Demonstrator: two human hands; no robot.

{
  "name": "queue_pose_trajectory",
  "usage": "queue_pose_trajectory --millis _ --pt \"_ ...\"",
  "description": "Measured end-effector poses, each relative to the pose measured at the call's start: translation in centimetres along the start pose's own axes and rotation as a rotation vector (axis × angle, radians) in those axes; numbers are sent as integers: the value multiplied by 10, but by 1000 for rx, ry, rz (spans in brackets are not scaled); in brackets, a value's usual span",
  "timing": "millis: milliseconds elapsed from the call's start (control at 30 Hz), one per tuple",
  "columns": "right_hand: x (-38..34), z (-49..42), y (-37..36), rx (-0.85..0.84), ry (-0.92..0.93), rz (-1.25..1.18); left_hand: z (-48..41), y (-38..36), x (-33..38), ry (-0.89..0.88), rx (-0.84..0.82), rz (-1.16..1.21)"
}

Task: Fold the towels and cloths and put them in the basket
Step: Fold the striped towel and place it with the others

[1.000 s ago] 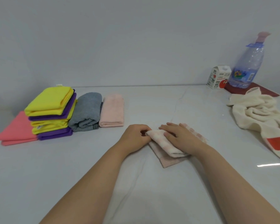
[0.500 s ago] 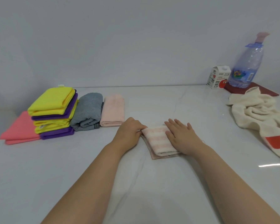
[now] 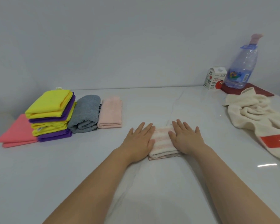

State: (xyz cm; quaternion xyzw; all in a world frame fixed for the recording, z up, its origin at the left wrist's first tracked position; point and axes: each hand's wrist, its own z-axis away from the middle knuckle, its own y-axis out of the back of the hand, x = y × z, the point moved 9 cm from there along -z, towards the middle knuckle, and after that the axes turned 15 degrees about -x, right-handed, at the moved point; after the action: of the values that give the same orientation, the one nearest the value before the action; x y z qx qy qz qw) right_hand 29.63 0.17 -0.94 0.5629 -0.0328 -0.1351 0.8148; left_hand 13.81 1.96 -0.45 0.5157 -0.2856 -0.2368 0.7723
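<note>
A small pink-and-white striped towel (image 3: pixel 162 143) lies folded on the white table (image 3: pixel 71 167) in the middle. My left hand (image 3: pixel 140 139) rests flat on its left edge, fingers spread. My right hand (image 3: pixel 187 138) presses flat on its right side. Neither hand grips it. To the left lie folded cloths: a pale pink towel (image 3: pixel 111 113), a grey towel (image 3: pixel 86 113), a stack of yellow and purple cloths (image 3: pixel 50 113) and a coral cloth (image 3: pixel 17 132). A crumpled cream towel (image 3: pixel 255 117) with a red patch lies unfolded at the right. No basket is in view.
A small juice carton (image 3: pixel 214 78) and a large clear water bottle (image 3: pixel 242 68) on a dark red mat (image 3: pixel 255 91) stand at the back right against the wall.
The striped towel was folded over and now lies flat. My left hand let go of its edge and opened; both hands now lie flat on it.
</note>
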Motion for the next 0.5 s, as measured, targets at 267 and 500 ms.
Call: queue_pose_trajectory --millis 267,500 --pt "26 -8 8 68 31 -287 -1 18 -7 3 -22 191" --pt "-6 0 11 44 204 -360 -12 37 -12 140 -138 399"
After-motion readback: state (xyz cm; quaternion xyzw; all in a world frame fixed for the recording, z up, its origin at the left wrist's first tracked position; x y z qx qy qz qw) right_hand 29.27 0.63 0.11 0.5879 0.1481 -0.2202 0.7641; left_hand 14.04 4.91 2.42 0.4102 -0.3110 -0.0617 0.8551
